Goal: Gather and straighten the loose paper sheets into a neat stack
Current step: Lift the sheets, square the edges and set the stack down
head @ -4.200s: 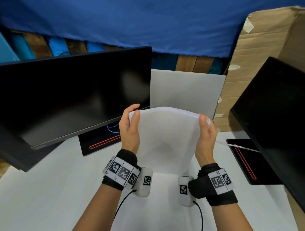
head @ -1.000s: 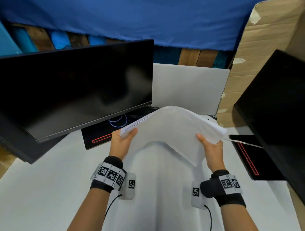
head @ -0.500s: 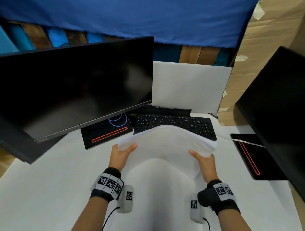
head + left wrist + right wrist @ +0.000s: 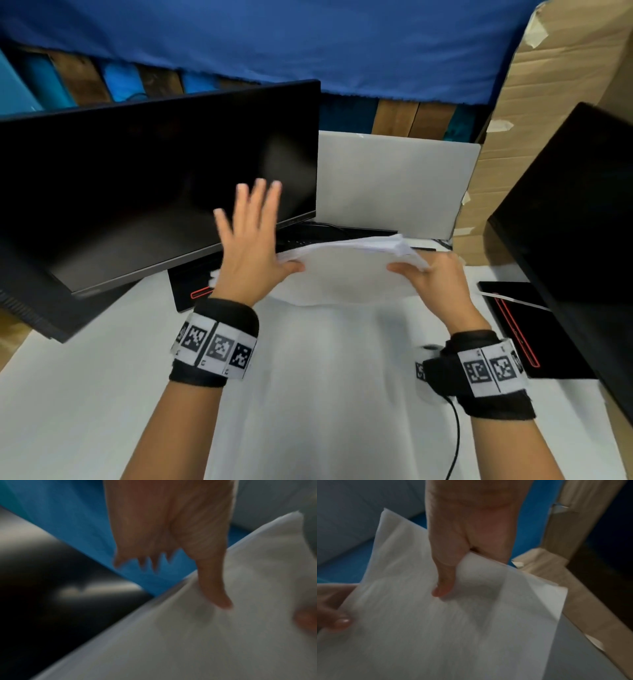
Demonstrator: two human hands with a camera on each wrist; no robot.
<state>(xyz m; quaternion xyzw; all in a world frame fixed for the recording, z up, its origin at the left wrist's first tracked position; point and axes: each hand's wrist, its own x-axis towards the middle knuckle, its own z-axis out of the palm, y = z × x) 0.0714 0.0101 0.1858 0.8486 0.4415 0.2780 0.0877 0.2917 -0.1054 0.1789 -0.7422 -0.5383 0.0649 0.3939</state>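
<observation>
A white paper stack (image 4: 346,274) hangs roughly level above the table, its far edges fanned and uneven. My right hand (image 4: 433,279) grips its right side, thumb on top (image 4: 443,588) and fingers underneath. My left hand (image 4: 251,243) is at the stack's left edge with its fingers straight and spread upward in front of the left monitor. Only its thumb (image 4: 214,591) touches the paper (image 4: 205,635). In the right wrist view, the paper (image 4: 453,622) fills the lower frame. The wrist views are blurred.
A dark monitor (image 4: 154,178) stands at the left and another (image 4: 575,219) at the right, each on a black base with a red line (image 4: 534,329). A grey panel (image 4: 394,185) stands behind the stack and cardboard (image 4: 548,102) at the back right. The white table (image 4: 85,394) spreads below.
The stack came down from upright to flat. In the last half second my left hand released its grip and spread its fingers upward. The stack now hides the keyboard.
</observation>
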